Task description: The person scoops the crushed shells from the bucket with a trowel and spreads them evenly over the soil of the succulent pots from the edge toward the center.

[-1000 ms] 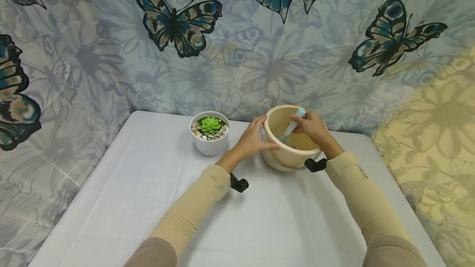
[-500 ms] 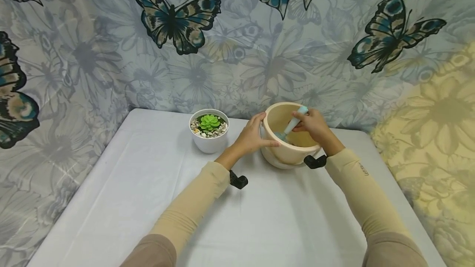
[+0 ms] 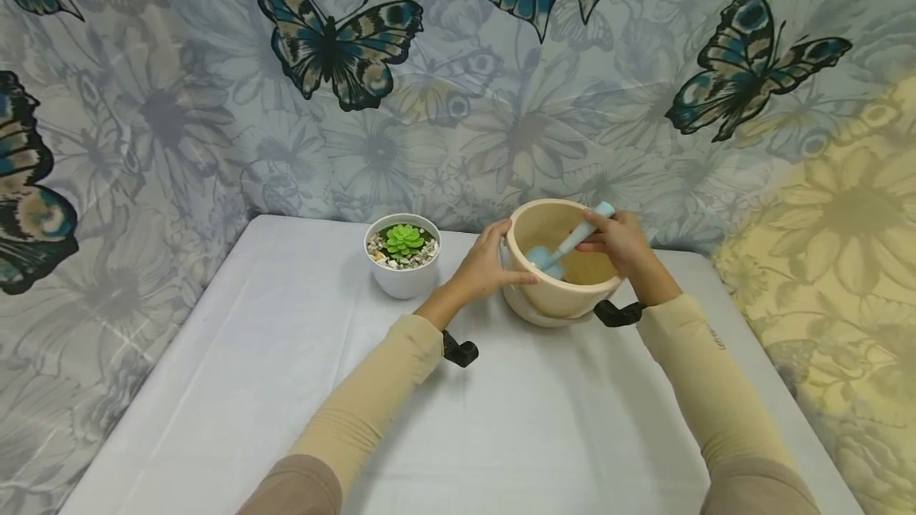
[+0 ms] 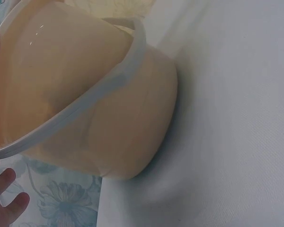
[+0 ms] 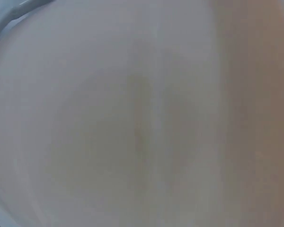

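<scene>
A cream bucket (image 3: 551,304) stands at the back right of the table, its pale carrying handle (image 4: 85,104) hanging down its side in the left wrist view. My left hand (image 3: 481,267) holds the bucket's left side, thumb along the front just below the rim and fingers toward the back. My right hand (image 3: 621,245), over the bucket's right rim, grips a light blue scoop (image 3: 576,238) by its handle. The scoop slants down to the left, its wide head inside the bucket. What lies at the bottom is mostly hidden. The bucket's wall (image 5: 104,118) fills the right wrist view, blurred.
Left of the bucket stands a white pot (image 3: 404,280) with a green succulent (image 3: 405,240) and pebbles. A white cloth covers the table (image 3: 458,435). Behind it hangs a butterfly-patterned curtain (image 3: 458,149).
My right hand has moved a little to the right with the scoop. The scoop now slants more, and more of its head shows. My left hand stays on the bucket.
</scene>
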A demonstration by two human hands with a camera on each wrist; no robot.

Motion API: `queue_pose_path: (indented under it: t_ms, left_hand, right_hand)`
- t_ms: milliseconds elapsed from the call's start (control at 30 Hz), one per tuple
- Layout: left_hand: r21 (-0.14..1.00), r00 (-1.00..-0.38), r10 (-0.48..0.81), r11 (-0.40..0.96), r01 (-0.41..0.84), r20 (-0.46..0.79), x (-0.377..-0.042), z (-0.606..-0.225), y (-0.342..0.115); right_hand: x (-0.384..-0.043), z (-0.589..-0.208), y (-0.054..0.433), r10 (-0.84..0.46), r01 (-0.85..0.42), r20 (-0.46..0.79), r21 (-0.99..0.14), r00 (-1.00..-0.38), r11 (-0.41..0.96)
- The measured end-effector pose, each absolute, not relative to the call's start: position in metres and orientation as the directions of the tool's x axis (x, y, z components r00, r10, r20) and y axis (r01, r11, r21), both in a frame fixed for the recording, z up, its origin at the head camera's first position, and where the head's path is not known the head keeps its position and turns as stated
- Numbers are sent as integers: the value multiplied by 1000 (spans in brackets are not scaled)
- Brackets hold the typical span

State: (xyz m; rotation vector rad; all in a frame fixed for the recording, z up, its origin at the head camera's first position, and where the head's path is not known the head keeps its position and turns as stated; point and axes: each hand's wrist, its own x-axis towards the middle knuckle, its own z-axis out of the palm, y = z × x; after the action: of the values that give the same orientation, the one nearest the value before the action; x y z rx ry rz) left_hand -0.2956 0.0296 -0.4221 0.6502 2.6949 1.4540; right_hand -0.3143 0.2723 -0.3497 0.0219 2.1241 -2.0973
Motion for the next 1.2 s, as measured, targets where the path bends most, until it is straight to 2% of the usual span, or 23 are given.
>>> queue_pose_path:
  t_ms: [500, 800, 1200]
  left_hand:
    - [798, -918, 351, 492, 348, 184, -294, -422, 32]
    - [806, -915, 360, 477, 350, 184, -293, -422, 32]
    - [800, -914, 359, 483, 355, 189, -293, -421, 32]
  right_hand:
    - [-313, -339, 293, -104, 198, -178, -952, -978, -234]
    - [-318, -337, 314, -140, 301, -267, -869, -953, -393]
    - [-316, -340, 320, -107, 251, -229, -828, -968, -501]
